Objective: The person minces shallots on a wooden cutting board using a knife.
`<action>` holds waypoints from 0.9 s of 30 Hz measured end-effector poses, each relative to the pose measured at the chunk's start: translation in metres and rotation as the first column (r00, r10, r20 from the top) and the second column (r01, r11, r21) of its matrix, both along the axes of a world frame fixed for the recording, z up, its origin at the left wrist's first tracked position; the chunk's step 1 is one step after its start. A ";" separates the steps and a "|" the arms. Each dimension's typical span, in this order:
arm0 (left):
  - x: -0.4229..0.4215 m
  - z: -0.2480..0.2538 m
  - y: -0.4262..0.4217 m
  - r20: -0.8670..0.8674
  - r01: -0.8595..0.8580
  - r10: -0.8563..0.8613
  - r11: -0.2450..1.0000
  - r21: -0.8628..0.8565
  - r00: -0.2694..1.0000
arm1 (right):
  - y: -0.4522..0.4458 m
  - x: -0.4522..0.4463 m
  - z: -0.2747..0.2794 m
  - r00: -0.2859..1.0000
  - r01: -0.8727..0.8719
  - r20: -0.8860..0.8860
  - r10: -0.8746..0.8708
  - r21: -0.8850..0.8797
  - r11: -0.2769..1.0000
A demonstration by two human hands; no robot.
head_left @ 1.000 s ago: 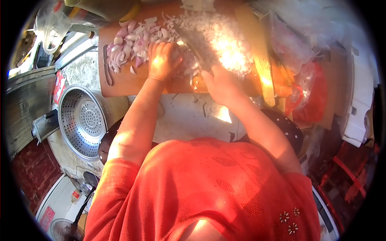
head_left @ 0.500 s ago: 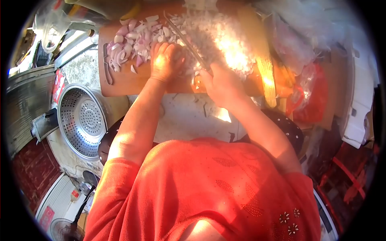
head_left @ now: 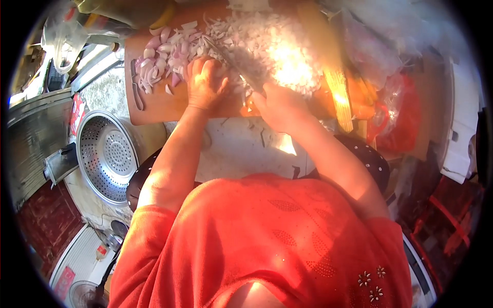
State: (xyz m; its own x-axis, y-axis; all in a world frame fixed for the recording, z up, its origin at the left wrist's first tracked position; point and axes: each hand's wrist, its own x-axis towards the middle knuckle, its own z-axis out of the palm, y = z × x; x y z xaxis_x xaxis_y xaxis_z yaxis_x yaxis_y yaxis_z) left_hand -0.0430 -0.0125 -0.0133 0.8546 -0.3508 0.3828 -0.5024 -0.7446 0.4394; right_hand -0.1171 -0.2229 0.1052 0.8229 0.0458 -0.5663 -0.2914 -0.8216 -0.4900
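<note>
A kitchen knife (head_left: 228,57) is in my right hand (head_left: 285,109), its handle wrapped by my fingers. The blade slants away to the upper left, among onion pieces. My left hand (head_left: 204,84) is beside the blade, fingers curled over onion pieces and thumb held apart; its fingertips are partly hidden. Larger pink-white onion pieces (head_left: 159,57) lie to the left of the blade. Finely chopped onion (head_left: 267,36) spreads over the right and far part of the wooden cutting board (head_left: 179,109), partly washed out by bright sunlight.
A perforated metal colander (head_left: 110,149) stands at the left, below the board. Dried corn husk or a yellow wooden strip (head_left: 336,90) lies along the board's right side. Further right is a red plastic bag (head_left: 398,115). A metal handle (head_left: 136,87) edges the board's left end.
The knife blade has come down and left, its tip now lower among the onion pieces. My left hand has shifted slightly left, its thumb spread further out.
</note>
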 end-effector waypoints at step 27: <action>0.012 0.006 -0.037 0.063 0.079 -0.069 0.978 -0.191 0.996 | -0.024 -0.002 0.021 0.992 0.088 0.094 -0.087 -0.013 0.996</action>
State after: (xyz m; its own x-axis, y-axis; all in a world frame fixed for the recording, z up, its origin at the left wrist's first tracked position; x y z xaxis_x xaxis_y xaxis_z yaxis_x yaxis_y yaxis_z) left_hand -0.0310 -0.0500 -0.0072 0.8046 -0.3270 0.4957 -0.5806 -0.6082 0.5413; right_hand -0.1196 -0.2472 0.1260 0.8725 -0.0380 -0.4872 -0.3165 -0.8036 -0.5041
